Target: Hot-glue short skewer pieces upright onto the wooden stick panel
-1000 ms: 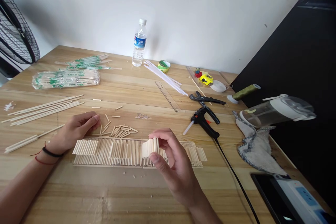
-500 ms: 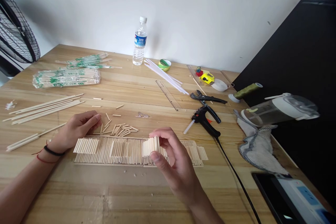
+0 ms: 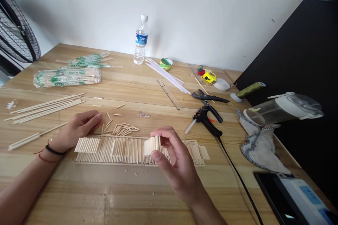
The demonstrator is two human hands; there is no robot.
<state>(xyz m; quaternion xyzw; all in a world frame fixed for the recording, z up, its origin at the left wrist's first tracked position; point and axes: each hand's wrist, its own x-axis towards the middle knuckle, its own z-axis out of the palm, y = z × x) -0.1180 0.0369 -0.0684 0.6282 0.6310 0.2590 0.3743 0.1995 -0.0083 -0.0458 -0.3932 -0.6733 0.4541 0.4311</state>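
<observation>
A long flat panel of short wooden sticks (image 3: 121, 151) lies on the wooden table (image 3: 126, 197) in front of me. My right hand (image 3: 174, 163) pinches a small glued block of sticks (image 3: 151, 145) between thumb and fingers, just above the panel's middle right. My left hand (image 3: 76, 129) rests at the panel's far left corner with its fingers curled loosely, touching the table beside the panel; I cannot see anything in it. A heap of short cut sticks (image 3: 120, 129) lies just behind the panel.
Long sticks (image 3: 44, 107) and wrapped chopstick packs (image 3: 67, 76) lie at the left. A water bottle (image 3: 140, 40), white rods (image 3: 167, 75), ruler (image 3: 169, 94), cutters (image 3: 208, 97), a corded glue gun (image 3: 207, 119), thread spool (image 3: 248, 90), cloth (image 3: 260, 146) and a tipped jug (image 3: 283, 109) sit behind and right.
Both hands stay where they were; only the view has shifted slightly.
</observation>
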